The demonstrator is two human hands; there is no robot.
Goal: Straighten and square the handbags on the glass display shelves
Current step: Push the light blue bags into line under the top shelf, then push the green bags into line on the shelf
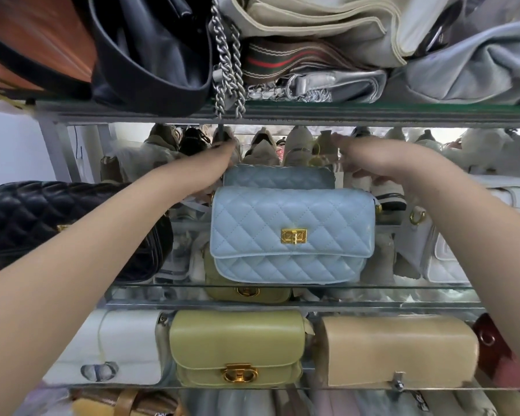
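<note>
A light blue quilted handbag (291, 232) with a gold clasp stands at the front of the middle glass shelf (403, 287). Right behind it stands a second blue quilted handbag (278, 177), with only its top showing. Both my arms reach deep into the shelf. My left hand (219, 166) is pressed against the rear bag's left end and my right hand (357, 160) against its right end. The fingers curl down around the bag and are partly hidden behind the front bag.
A black quilted bag (57, 211) sits left on the same shelf and a white bag (451, 259) sits right. The shelf below holds a white bag (117, 346), an olive bag (237, 340) and a beige bag (400, 349). Above, a silver chain (228, 70) hangs over the top shelf's edge.
</note>
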